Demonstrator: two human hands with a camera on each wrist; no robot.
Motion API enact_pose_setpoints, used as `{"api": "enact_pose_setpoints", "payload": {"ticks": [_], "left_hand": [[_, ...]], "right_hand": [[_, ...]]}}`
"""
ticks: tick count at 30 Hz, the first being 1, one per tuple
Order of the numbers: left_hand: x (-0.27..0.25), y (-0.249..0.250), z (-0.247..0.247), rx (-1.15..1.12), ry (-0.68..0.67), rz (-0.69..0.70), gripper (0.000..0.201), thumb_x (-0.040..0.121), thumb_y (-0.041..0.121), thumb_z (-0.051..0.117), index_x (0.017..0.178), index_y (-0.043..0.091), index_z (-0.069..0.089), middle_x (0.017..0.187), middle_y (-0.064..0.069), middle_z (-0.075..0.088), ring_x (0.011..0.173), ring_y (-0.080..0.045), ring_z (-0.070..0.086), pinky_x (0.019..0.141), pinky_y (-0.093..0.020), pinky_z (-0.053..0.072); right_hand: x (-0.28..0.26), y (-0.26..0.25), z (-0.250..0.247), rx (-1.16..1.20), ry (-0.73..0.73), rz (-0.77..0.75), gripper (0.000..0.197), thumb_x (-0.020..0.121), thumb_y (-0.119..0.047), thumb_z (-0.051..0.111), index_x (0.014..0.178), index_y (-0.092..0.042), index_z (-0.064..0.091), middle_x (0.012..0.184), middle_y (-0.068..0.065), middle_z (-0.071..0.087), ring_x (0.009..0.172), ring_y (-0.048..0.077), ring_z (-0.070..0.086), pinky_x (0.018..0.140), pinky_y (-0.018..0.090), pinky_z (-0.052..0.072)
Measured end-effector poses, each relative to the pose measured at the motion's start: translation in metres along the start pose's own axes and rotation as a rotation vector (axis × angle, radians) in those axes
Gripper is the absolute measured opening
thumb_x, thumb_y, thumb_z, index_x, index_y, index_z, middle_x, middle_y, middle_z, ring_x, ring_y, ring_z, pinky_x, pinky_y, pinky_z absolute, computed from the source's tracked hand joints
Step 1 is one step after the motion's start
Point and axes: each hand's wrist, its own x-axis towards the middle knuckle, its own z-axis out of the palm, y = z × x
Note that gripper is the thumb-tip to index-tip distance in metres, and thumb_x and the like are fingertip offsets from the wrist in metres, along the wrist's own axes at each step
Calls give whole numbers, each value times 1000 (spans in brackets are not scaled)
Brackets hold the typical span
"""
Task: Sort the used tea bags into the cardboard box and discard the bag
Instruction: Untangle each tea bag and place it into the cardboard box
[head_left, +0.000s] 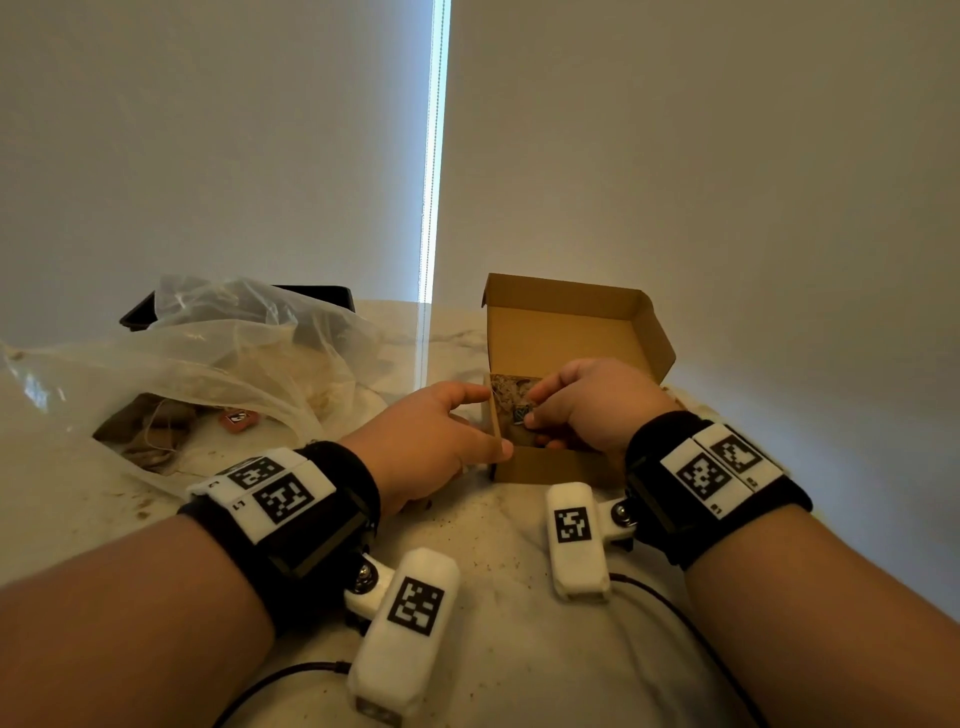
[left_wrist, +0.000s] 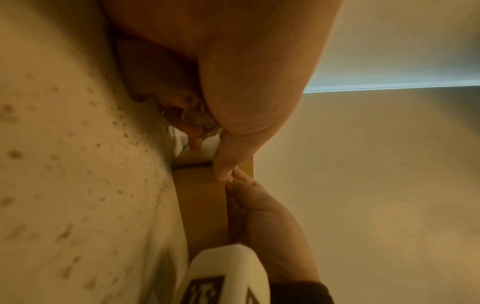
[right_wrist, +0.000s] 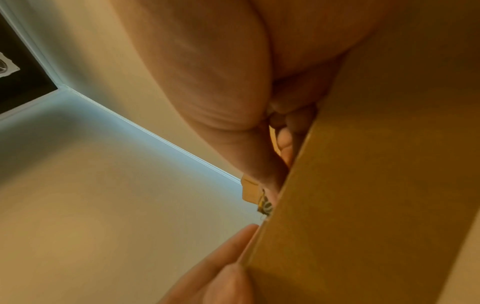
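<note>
An open cardboard box (head_left: 550, 465) stands on the table with its lid tipped back, and used tea bags (head_left: 506, 389) lie inside. My right hand (head_left: 535, 413) reaches into the box and pinches a tea bag's small dark paper tag (head_left: 521, 414). My left hand (head_left: 491, 421) grips the box's left wall, thumb at the front corner. A crumpled clear plastic bag (head_left: 208, 353) at the left holds more tea bags (head_left: 150, 426) and an orange tag (head_left: 238, 418). The right wrist view shows the box wall (right_wrist: 363, 205) and the tag (right_wrist: 266, 205). The left wrist view shows the box (left_wrist: 202, 205) beside my thumb (left_wrist: 233, 144).
The pale table (head_left: 493, 545) is speckled with tea crumbs between my wrists. A black object (head_left: 322, 296) sits behind the plastic bag at the back. Thin dark cables (head_left: 675, 608) trail from the wrist cameras toward the front edge. A blind-covered wall rises just behind the box.
</note>
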Motion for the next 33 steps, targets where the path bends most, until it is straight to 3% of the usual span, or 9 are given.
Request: {"api": "enact_pose_setpoints", "payload": {"ticks": [5,11,17,20,22,24,25,29,33], "left_hand": [[2,-2,0,-6,3,-3,63,85,25,77,141,36,48,104,3,71,61,-9,61,50,-19,48],[2,-3,-1,22,13,-8,67,85,28,77,143,38,45,102,2,71,67,-13,62,50,-19,50],[2,-2,-3,26,-15,-6,72,84,30,78,145,44,43,115,2,69,65,-9,60,53,-20,46],[2,-3,-3,27,-20,-8,71,84,31,78,145,44,44,116,3,68,70,-11,62,58,-22,47],[1,-3,-3,10,-18,-8,67,84,34,77,143,44,46,113,3,69,72,-13,63,61,-25,50],[-1,-1,-3,-23,11,-11,53,87,43,72,136,40,52,107,4,68,76,-14,63,64,-26,53],[-3,2,-4,-77,37,-25,45,89,49,67,131,35,56,103,4,68,75,-13,61,61,-25,52],[-6,13,-12,-605,103,-41,55,94,62,44,124,20,63,105,-13,71,59,-14,53,44,-23,44],[-9,17,-17,-833,94,-5,64,95,66,35,122,16,65,102,-15,68,59,-17,53,44,-24,42]], "right_hand": [[-2,-4,3,-79,30,-5,21,86,-16,76,104,-16,65,104,9,71,92,23,73,76,30,58],[-14,-1,-3,-100,146,-121,25,96,-38,62,99,-13,66,91,9,75,64,13,63,53,19,51],[-21,-10,6,-155,-28,-106,51,102,-54,38,98,-14,69,94,7,77,80,17,66,71,27,48],[-19,-8,9,-63,-60,-83,55,100,-58,37,94,-13,69,93,8,77,87,21,68,84,33,51],[-19,-7,8,9,-75,-81,55,99,-59,39,91,-12,68,94,11,77,85,22,69,81,34,52],[-21,-6,6,35,-47,-98,50,99,-56,42,92,-13,66,96,12,76,79,20,67,69,29,49],[-23,-6,5,30,-8,-126,45,99,-53,45,93,-14,65,96,12,76,75,18,66,64,27,47],[-28,-5,3,-80,144,-311,25,95,-45,59,89,-22,63,88,2,70,74,11,63,56,19,44],[-33,-8,10,-19,72,-373,16,93,-37,65,87,-22,65,73,-3,65,61,6,60,52,15,47]]}}
